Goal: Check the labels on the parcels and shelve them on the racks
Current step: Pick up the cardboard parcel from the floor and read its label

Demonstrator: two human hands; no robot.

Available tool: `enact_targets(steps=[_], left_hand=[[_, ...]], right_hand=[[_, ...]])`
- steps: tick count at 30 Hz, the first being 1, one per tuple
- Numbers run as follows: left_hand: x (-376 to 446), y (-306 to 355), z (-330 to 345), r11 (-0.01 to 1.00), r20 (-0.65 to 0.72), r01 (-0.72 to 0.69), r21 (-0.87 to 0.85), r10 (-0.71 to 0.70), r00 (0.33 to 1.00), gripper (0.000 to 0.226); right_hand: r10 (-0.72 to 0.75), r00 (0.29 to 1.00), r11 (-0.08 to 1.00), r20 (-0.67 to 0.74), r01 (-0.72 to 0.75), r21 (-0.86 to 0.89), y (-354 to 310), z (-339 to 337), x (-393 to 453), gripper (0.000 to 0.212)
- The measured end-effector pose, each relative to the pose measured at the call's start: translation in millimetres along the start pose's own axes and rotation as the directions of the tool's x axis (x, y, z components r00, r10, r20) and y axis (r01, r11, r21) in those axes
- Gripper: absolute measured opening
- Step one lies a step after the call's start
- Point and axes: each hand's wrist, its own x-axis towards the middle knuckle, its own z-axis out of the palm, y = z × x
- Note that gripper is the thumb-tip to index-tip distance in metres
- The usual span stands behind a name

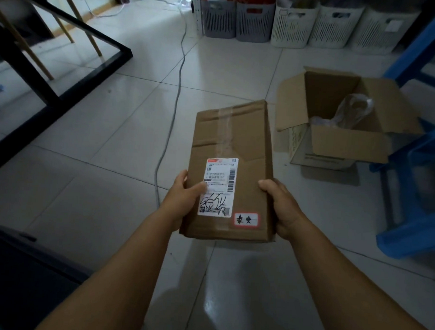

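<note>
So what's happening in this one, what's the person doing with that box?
A person holds a taped brown parcel in both hands above the tiled floor, label side up. The left hand grips its left edge, thumb on the white shipping label; the right hand grips the right edge. A small red-bordered sticker sits near the bottom corner. It looks like label checking; the parcel is not yet shelved. An open carton stands on the floor to the right.

An open cardboard box [341, 124] holding clear plastic sits near slatted bins [290, 24] and a grey cable [175, 99].
</note>
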Motion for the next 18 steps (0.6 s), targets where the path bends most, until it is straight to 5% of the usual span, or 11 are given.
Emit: enact_targets(steps=[4,8,12,18], left_hand=[[0.5,-7.2,-8.0,0.996,0.078,0.033,-0.083,-0.026,0.997,0.051],[3.3,-12.2,-11.8,0.979,0.194,0.047,-0.198,-0.008,0.981,0.088],[4.0,-14.2,-15.2,0.963,0.283,0.060,-0.262,0.018,0.959,0.070],[4.5,-10.4,-7.7,0.956,0.283,0.073,-0.285,0.011,0.959,0.075]], right_hand=[[0.019,0.996,0.996,0.092,-0.027,0.081,0.5,-9.3,-1.3,0.066],[0.041,0.980,0.972,0.194,-0.083,0.219,-6.0,-13.0,-4.1,0.049],[-0.003,0.979,0.965,0.205,-0.051,0.256,-10.2,-14.2,-4.0,0.050],[-0.029,0.989,0.978,0.144,-0.002,0.211,-22.8,-13.9,-3.2,0.036]])
